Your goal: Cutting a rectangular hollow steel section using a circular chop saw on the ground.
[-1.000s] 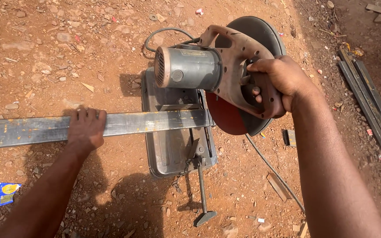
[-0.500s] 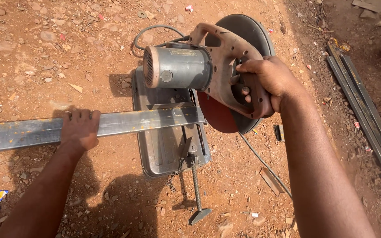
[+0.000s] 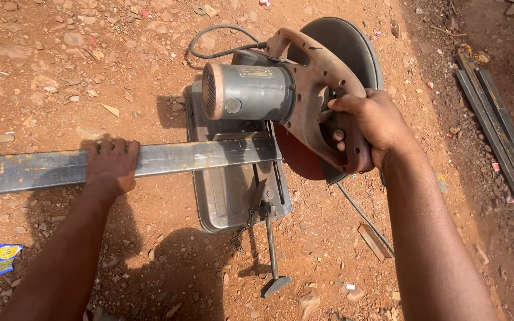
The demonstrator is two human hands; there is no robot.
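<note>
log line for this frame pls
left hand: pressing steel bar | right hand: gripping chop saw handle | blade: beside bar end

A small, crumpled blue wrapper [image 3: 5,258] with a yellow patch is lying on the red dirt ground [image 3: 60,71] at the lower left. A pale rectangular label [image 3: 256,72] is sitting on top of the saw's grey motor housing [image 3: 251,93].

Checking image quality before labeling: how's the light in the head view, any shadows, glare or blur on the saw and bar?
Head view: hard overhead sunlight, sharp throughout, no motion blur. Dark arm shadows fall on the red dirt below the left hand, which rests on the steel bar. Mild sheen on the bar, no blown glare. The chop saw, gripped by the right hand, shades its base. Slight wide-angle stretch at edges.
</note>
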